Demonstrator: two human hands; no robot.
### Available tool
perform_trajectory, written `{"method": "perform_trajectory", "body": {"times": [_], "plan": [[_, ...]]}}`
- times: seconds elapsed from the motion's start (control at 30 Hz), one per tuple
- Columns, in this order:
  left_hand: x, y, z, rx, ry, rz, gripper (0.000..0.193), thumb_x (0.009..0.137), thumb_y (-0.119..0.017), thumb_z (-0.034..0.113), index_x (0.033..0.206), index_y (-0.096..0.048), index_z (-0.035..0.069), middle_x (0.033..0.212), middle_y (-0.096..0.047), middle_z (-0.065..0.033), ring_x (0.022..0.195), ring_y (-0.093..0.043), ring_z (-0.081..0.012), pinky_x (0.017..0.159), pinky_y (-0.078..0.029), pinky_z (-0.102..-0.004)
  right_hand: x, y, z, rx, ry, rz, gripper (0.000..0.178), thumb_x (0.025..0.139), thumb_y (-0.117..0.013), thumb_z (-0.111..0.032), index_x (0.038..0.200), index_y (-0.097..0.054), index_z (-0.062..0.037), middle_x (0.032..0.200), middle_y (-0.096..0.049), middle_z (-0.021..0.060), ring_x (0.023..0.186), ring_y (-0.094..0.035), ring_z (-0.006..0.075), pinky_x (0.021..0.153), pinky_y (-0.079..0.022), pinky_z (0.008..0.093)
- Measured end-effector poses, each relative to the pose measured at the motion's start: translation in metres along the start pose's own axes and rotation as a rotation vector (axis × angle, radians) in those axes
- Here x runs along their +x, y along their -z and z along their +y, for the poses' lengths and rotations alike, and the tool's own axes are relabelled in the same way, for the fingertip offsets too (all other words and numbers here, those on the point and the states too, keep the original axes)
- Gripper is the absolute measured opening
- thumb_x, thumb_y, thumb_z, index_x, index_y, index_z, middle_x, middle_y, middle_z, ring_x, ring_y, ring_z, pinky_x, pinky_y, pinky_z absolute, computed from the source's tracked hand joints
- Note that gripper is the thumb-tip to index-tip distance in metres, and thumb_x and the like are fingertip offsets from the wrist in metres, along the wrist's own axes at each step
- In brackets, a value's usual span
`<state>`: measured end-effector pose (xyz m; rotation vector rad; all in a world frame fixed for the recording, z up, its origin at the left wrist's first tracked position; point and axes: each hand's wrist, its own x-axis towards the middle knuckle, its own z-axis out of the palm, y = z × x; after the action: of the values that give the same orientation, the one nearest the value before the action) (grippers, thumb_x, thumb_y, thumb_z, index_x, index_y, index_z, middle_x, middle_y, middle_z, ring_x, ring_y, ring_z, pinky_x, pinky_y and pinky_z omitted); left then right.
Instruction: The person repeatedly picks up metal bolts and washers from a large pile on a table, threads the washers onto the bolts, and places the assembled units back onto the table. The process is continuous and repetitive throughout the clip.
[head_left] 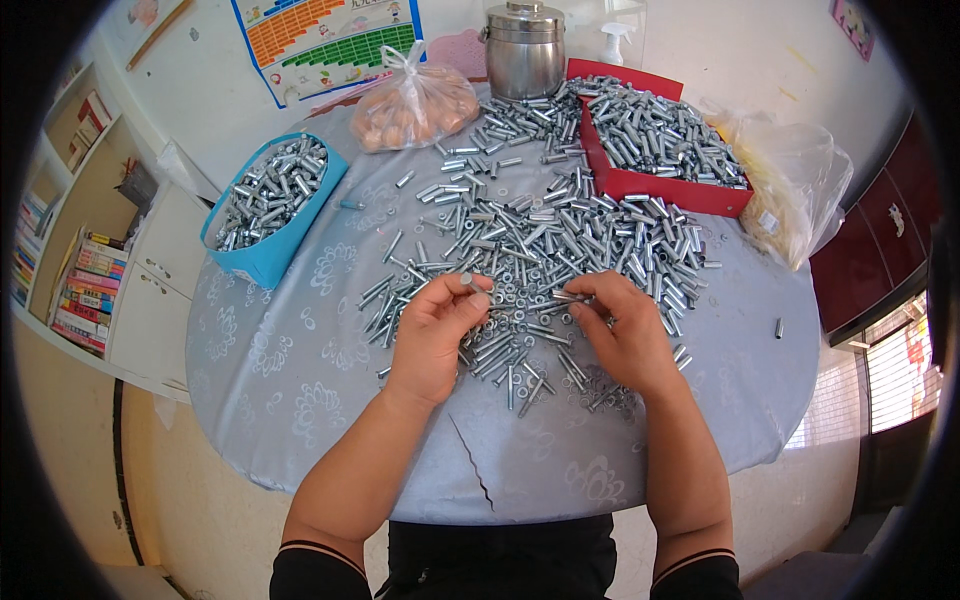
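Note:
My left hand (437,335) pinches a metal bolt (473,284) between thumb and fingertips, just over the near left of a spread pile. Across from it, my right hand (632,335) is closed around a small silvery metal piece (570,297); the fingers partly cover it, so I cannot tell its kind. Between and in front of both hands lie loose bolts (490,352), with small nuts and washers (520,290) among them. Metal sleeves (650,235) are heaped on the far right side of the pile.
A blue bin (268,262) of metal fasteners stands at the left. At the back are a bag of eggs (415,108), a steel pot (524,60) and a red box (680,190) heaped with metal pieces. A plastic bag (790,190) sits right of the box.

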<state>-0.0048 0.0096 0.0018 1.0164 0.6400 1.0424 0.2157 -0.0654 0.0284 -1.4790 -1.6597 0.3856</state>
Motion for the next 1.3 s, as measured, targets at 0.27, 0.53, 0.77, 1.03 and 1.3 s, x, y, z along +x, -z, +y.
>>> {"method": "perform_trajectory", "body": {"times": [0.27, 0.53, 0.77, 1.03, 1.3], "plan": [[-0.005, -0.008, -0.002, 0.121, -0.112, -0.025, 0.014, 0.091, -0.058, 0.0, 0.106, -0.059, 0.003, 0.096, -0.066, -0.0086, 0.078, -0.064, -0.013, 0.072, -0.056, -0.0287, -0.002, -0.003, -0.004, 0.013, 0.027, -0.043, 0.018, 0.085, -0.066, -0.007, 0.104, -0.065, -0.0061, 0.091, -0.063, 0.0112, 0.076, -0.064, 0.0284, 0.066, -0.051, 0.0353], [-0.008, -0.014, 0.0, 0.114, -0.064, 0.017, 0.017, 0.092, -0.057, 0.0, 0.109, -0.059, -0.002, 0.096, -0.071, -0.0137, 0.08, -0.07, -0.0159, 0.073, -0.057, -0.0276, -0.004, -0.005, -0.005, 0.026, 0.067, -0.046, 0.019, 0.084, -0.067, -0.005, 0.103, -0.065, -0.0065, 0.09, -0.063, 0.0105, 0.074, -0.064, 0.0273, 0.064, -0.05, 0.0344], [-0.008, -0.015, -0.001, 0.149, -0.085, -0.002, 0.018, 0.093, -0.057, 0.0, 0.111, -0.06, -0.003, 0.094, -0.072, -0.0142, 0.079, -0.07, -0.0162, 0.073, -0.058, -0.0276, -0.004, -0.005, -0.006, 0.036, 0.057, -0.008, 0.019, 0.084, -0.067, -0.005, 0.103, -0.065, -0.006, 0.087, -0.062, 0.0104, 0.071, -0.062, 0.0271, 0.062, -0.049, 0.0342], [-0.009, -0.014, -0.005, 0.165, -0.047, -0.057, 0.018, 0.094, -0.057, 0.001, 0.111, -0.062, -0.004, 0.096, -0.071, -0.0137, 0.081, -0.07, -0.0162, 0.075, -0.058, -0.0273, -0.003, -0.005, -0.006, 0.02, 0.095, -0.002, 0.019, 0.083, -0.068, -0.004, 0.102, -0.066, -0.0047, 0.085, -0.062, 0.0104, 0.069, -0.062, 0.0259, 0.061, -0.049, 0.0343], [-0.012, -0.014, -0.006, 0.288, -0.03, -0.088, 0.028, 0.097, -0.055, 0.005, 0.123, -0.06, -0.004, 0.104, -0.07, -0.0142, 0.085, -0.069, -0.0156, 0.077, -0.058, -0.0263, -0.006, -0.008, -0.007, 0.279, -0.146, 0.059, 0.019, 0.081, -0.075, -0.003, 0.097, -0.067, -0.0003, 0.083, -0.068, 0.0065, 0.07, -0.064, 0.0103, 0.061, -0.05, 0.0246]]}}
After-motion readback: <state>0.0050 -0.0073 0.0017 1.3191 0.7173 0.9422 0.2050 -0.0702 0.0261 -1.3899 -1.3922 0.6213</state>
